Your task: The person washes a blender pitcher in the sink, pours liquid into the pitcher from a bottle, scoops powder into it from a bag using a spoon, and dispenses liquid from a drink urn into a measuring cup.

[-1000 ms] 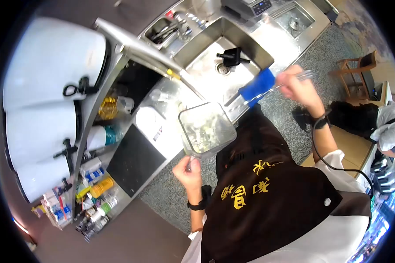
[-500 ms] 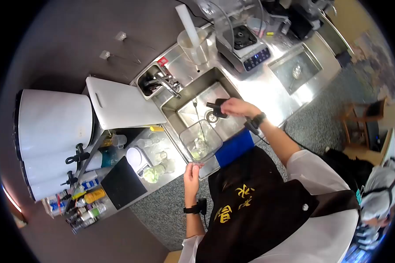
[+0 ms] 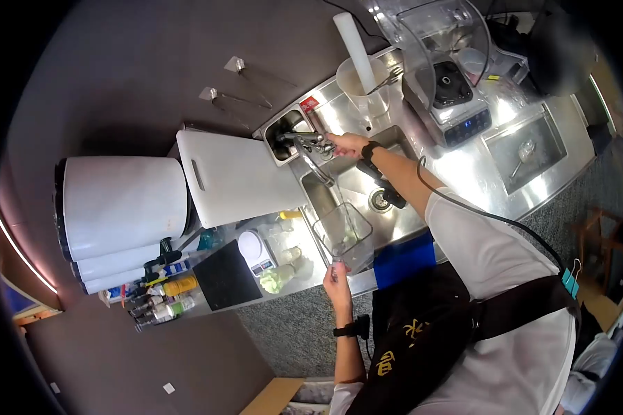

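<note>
The left hand (image 3: 337,275)'s fingers are clamping the clear container (image 3: 346,225)'s near end over the sink (image 3: 405,225)'s front-left corner, apparently steadying it beneath the faucet (image 3: 313,160), whose lever the right hand (image 3: 349,144) is touching, grip indeterminable.

Square clear plastic container (image 3: 342,227) at left hand's (image 3: 337,275) grip: colourless; flat rectangular sheet (image 3: 404,263) near same grip: solid blue. Curved metal faucet (image 3: 311,162) at right hand's (image 3: 349,144) grip: silver. Nearer wearer than both grips, dark brown fabric apron (image 3: 422,353): yellow characters.
</note>
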